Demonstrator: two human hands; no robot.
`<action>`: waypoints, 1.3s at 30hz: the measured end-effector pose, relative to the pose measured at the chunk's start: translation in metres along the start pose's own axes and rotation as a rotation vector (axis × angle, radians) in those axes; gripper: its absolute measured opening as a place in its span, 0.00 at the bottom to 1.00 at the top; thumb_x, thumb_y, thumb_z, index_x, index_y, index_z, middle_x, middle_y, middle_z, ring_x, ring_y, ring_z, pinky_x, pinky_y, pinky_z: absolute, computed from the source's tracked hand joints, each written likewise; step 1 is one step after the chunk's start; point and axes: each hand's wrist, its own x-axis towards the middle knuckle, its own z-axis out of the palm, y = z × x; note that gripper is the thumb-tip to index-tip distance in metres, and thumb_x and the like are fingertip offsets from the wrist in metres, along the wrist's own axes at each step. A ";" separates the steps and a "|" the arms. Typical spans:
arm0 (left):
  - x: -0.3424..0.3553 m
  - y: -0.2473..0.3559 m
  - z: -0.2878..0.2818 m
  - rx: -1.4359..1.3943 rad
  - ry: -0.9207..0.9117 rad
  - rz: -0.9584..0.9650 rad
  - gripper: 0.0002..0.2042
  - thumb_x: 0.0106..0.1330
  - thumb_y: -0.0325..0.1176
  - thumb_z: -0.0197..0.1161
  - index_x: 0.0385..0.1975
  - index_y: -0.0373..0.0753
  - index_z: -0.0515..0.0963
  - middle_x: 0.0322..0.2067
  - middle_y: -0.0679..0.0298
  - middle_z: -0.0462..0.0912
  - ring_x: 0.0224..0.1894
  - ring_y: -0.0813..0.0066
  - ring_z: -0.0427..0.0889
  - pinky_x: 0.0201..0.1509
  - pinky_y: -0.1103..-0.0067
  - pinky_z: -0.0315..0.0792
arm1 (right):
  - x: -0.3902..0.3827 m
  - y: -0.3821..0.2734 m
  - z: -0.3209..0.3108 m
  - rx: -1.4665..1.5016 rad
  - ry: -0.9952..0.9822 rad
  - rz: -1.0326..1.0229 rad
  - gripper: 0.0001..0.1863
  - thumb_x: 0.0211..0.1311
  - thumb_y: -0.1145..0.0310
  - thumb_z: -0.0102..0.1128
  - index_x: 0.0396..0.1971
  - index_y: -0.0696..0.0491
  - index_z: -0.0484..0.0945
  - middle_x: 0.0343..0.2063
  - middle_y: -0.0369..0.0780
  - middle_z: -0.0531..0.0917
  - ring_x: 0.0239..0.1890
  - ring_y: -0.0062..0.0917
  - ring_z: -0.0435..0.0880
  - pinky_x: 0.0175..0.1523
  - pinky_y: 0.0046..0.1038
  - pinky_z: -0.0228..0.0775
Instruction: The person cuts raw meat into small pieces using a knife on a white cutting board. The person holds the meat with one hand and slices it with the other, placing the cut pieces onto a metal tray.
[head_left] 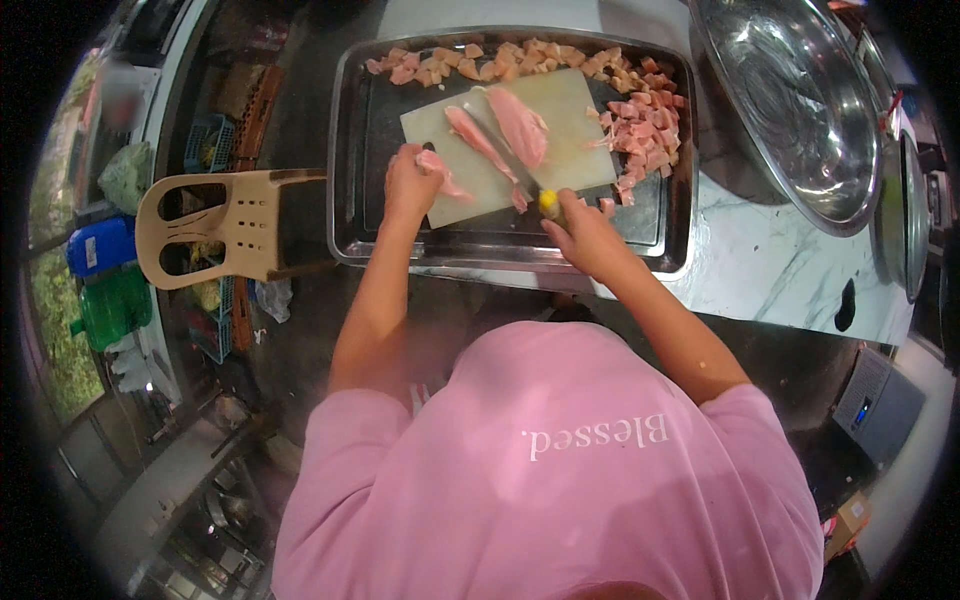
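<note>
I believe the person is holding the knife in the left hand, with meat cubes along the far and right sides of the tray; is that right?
Not quite: the head view shows the knife in the right hand. The meat cubes do lie along the far and right sides of the tray.

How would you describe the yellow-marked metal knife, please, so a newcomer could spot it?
Find the large rectangular metal tray, then the pale rectangular cutting board inside it. There, the bare right hand holds the knife, its blade between two pink meat pieces. A bright yellow patch sets it apart from them.
</note>
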 end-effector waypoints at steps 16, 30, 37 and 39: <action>0.049 0.036 0.055 -0.562 -0.085 -0.379 0.09 0.57 0.28 0.64 0.32 0.32 0.72 0.27 0.55 0.83 0.24 0.70 0.83 0.28 0.76 0.78 | 0.011 -0.008 -0.016 -0.198 -0.113 0.007 0.16 0.63 0.65 0.57 0.41 0.57 0.62 0.29 0.56 0.81 0.36 0.57 0.78 0.41 0.52 0.67; 0.045 0.031 0.058 -0.478 -0.073 -0.336 0.09 0.52 0.26 0.67 0.29 0.32 0.74 0.27 0.55 0.83 0.29 0.65 0.84 0.34 0.73 0.77 | 0.087 -0.014 0.026 -0.130 -0.049 -0.032 0.19 0.64 0.65 0.52 0.50 0.55 0.61 0.32 0.56 0.82 0.36 0.53 0.82 0.41 0.51 0.72; 0.026 0.038 0.061 -0.268 -0.043 -0.209 0.12 0.55 0.26 0.64 0.36 0.31 0.73 0.29 0.54 0.81 0.28 0.71 0.82 0.28 0.78 0.77 | 0.038 -0.001 0.011 -0.218 -0.271 0.156 0.28 0.62 0.64 0.56 0.57 0.56 0.55 0.37 0.58 0.80 0.41 0.57 0.78 0.45 0.50 0.69; 0.016 0.042 0.073 -0.507 -0.061 -0.352 0.15 0.56 0.27 0.65 0.41 0.31 0.70 0.31 0.55 0.80 0.30 0.71 0.82 0.28 0.78 0.77 | 0.045 0.000 0.020 -0.168 -0.187 0.078 0.25 0.63 0.63 0.56 0.54 0.57 0.57 0.37 0.58 0.81 0.41 0.56 0.79 0.45 0.50 0.70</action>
